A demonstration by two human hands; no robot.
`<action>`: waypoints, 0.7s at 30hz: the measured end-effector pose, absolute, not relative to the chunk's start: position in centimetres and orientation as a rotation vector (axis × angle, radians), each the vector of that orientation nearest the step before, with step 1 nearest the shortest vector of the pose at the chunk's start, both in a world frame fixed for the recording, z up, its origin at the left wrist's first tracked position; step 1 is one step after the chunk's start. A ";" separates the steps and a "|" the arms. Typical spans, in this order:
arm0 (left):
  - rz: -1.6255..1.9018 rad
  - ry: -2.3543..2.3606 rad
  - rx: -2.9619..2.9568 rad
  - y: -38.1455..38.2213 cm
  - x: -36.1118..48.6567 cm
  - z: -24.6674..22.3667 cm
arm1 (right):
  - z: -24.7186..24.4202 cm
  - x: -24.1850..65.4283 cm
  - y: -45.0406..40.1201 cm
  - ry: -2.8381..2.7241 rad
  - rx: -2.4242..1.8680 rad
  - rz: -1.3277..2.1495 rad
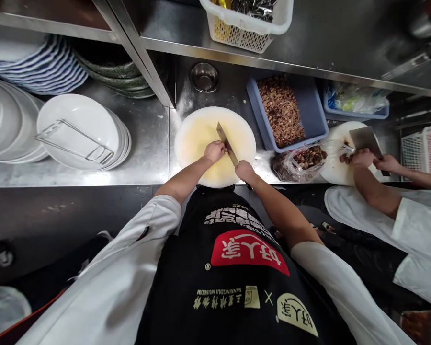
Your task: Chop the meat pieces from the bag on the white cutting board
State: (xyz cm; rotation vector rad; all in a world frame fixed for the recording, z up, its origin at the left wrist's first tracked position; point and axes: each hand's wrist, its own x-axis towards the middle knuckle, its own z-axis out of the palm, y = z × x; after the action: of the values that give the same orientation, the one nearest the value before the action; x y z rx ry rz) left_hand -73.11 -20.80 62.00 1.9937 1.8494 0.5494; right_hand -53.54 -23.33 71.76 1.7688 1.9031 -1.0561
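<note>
Head view: steel surface [147,163] is bearing a cutting board [190,127]; a knife [228,143] is slanting across it. Right hand [244,171] is gripping the handle; left hand [214,151] is resting curled just beside the blade, contents unclear. Sideways slipping would be endangering its fingers.

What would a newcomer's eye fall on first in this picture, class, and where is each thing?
Probably the red patch with white lettering, on the black apron at the bottom centre. Higher up, the right hand grips a knife over a round cutting board, with the left hand close beside the blade. To the board's right, a blue bin holds a heap of brown pieces.
</note>
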 end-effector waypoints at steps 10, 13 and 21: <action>0.562 1.824 1.761 -22.9 -75.6 64.3 | 71.1 -50.5 -24.9 1.947 1.691 -1.062; 0.535 1.708 1.857 -22.4 -75.6 64.2 | 70.9 -48.5 -26.0 1.958 1.669 -0.996; 0.346 1.497 1.930 -21.0 -76.2 64.1 | 71.5 -46.6 -27.1 1.893 1.603 -1.219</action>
State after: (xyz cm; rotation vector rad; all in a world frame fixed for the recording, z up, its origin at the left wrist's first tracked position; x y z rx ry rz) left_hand -76.24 -20.97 64.08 1.9304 1.4972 0.3456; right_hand -46.60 -27.10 71.55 1.6028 1.8932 -1.2186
